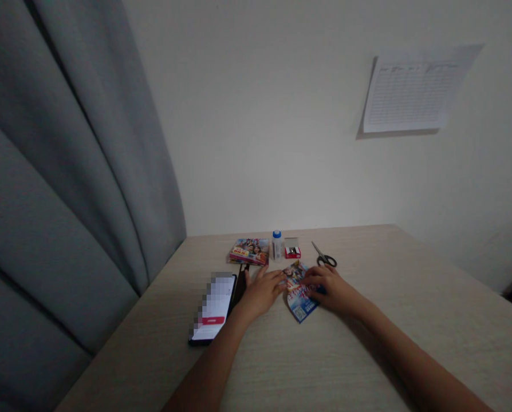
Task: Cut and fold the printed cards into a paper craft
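Leaflet (299,300), blue w/ bright print & a QR code (299,312) at its near corner, lies on the desk btwn both hands, set at a slant; its near part looks roughly flat, far part is partly covered by fingers. L hand (262,293) is palm-down, fairly open, fingers fanned, tips at the leaflet's L edge; can't tell if thumb & finger actually pinch it. R hand (330,288) is half closed, fingers bent over the R side; can't tell if it grips or only presses.

To handle it well: L fingertips bear down lightly & hold the sheet steady, R fingers do the fine work. Keep pressure even & low, b/c thin glossy paper prob. slips & creases easily. Line up edges & corners before pressing hard. Keep fingers off the QR corner so alignment stays visible.

Just L of L hand: dark strip-like item (239,284), partly hidden, then phone (218,320), screen up, part blurred out; mind the L forearm vs. its edge. Beyond the hands, L to R: stack of leaflets (251,252), blue-capped bottle (277,247) upright, small red box (292,252) w/ lid up, scissors (327,260) near R fingers, so watch the knuckles. Desk (277,372) meets the wall (256,126) behind; printed sheet (410,97) up R, grey curtain (79,149) far L.
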Action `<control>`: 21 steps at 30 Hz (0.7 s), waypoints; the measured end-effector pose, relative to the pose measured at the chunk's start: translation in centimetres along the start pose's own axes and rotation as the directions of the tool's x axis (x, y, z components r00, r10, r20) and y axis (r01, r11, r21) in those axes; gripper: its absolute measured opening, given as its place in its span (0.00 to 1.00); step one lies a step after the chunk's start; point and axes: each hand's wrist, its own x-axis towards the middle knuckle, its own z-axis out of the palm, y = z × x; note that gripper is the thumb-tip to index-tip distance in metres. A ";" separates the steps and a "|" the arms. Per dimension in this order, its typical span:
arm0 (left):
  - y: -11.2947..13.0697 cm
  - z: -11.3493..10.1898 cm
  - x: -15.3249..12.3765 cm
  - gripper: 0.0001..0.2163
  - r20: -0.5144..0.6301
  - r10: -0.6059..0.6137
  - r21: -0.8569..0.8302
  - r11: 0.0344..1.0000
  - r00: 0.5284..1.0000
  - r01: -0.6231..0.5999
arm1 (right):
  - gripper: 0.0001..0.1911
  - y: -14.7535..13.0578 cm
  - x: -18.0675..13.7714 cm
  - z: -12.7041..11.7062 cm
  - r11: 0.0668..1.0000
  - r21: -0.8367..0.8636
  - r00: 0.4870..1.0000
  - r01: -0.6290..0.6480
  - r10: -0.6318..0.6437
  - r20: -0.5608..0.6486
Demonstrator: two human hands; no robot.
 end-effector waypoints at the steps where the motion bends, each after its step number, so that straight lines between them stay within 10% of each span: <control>1: -0.1 0.1 0.0 0.20 -0.001 -0.001 -0.005 1.000 1.000 0.001 | 0.17 -0.2 0.0 0.0 1.000 -0.001 1.000 -0.001 0.001 0.013; 21: 0.0 -0.4 -0.1 0.22 0.060 -0.019 -0.013 1.000 0.998 0.020 | 0.15 0.3 0.3 0.7 0.999 -0.001 0.999 -0.046 0.046 -0.003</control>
